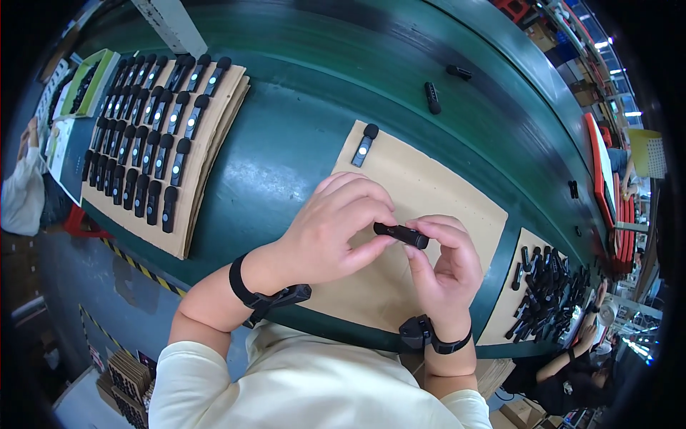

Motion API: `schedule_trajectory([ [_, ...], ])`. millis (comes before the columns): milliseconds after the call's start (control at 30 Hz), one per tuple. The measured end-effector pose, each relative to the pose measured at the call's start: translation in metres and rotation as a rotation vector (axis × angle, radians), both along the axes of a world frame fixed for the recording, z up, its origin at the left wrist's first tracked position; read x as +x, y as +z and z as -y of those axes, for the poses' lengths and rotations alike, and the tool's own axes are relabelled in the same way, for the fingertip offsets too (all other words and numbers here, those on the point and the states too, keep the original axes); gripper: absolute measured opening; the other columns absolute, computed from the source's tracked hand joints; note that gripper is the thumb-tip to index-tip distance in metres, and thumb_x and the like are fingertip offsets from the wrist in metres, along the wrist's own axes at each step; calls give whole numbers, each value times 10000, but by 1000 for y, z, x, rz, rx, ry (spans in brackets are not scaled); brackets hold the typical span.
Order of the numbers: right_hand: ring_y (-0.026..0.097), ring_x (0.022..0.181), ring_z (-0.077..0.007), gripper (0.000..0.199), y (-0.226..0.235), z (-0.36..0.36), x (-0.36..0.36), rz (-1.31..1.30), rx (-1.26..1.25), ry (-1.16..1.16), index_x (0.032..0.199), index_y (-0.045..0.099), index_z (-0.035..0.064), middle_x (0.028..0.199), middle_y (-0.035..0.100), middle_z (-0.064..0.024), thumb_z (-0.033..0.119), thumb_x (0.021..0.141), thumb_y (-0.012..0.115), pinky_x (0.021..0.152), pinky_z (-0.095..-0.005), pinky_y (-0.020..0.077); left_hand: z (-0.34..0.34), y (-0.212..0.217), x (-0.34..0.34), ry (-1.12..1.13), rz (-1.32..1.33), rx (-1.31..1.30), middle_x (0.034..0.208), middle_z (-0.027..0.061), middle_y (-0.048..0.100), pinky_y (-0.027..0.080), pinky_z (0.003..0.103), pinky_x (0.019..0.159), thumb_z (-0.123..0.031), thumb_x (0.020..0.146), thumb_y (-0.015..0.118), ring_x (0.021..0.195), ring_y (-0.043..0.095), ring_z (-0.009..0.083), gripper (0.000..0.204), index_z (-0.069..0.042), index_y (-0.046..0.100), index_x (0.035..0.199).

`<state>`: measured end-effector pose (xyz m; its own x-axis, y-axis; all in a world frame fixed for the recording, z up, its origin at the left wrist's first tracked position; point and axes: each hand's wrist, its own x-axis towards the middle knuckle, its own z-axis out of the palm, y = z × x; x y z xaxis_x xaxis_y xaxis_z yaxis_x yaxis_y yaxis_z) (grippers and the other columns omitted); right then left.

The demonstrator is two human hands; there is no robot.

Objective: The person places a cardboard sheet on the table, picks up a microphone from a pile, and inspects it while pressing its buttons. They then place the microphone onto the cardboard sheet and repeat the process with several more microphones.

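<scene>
- Squarely between two bare hands, a slim black device (401, 234) is held up in front of the wearer's pale shirt (321, 372), over a sheet of tan cardboard (371, 289) on the green table (275, 143).
- The left hand (332, 222) comes in from one side, its thumb and fingertips pinching the device near its left end, the remaining fingers bent above it.
- The right hand (449, 268) closes on the opposite end, thumb below and fingertips above, with the other fingers curled loosely toward the palm.
- Dark and stick-shaped, the device lies almost level, tipped slightly down toward the right hand; its right end looks thicker, and fingertips cover part of both ends, so its full outline cannot be told.
- Beyond the left hand, near the cardboard's far corner, rests a single black microphone (363, 150) with a rounded dark head and a bright round spot on its body.
- At left, similar microphones stand out in neat rows on a cardboard stack (204, 159).
- At right, a jumbled pile of black devices (547, 293) covers part of another cardboard sheet (500, 318).
- Farther across the table, two loose black pieces (432, 98) lie apart from the rest.
</scene>
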<state>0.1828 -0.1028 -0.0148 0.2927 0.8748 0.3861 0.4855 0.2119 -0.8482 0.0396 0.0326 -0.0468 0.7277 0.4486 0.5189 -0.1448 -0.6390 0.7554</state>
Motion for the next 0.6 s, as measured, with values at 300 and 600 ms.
schedule_trajectory([
  [300, 642, 900, -243, 253, -6, -31, 27, 328, -133, -36, 1020, 619, -16, 1007, 657, -147, -87, 783, 675, 787, -307, 510, 0, -4, -4, 156, -423, 151, 975, 82, 630, 443, 397, 826, -194, 754, 762, 944, 600, 274, 233, -75, 631, 904],
  [600, 624, 941, -327, 259, -43, -54, 28, 713, -192, 13, 976, 630, 9, 1081, 628, -129, -29, 737, 720, 798, -396, 520, 1, -9, -7, 97, -591, 219, 988, 78, 637, 424, 391, 854, -230, 768, 747, 967, 605, 255, 239, -58, 644, 900],
])
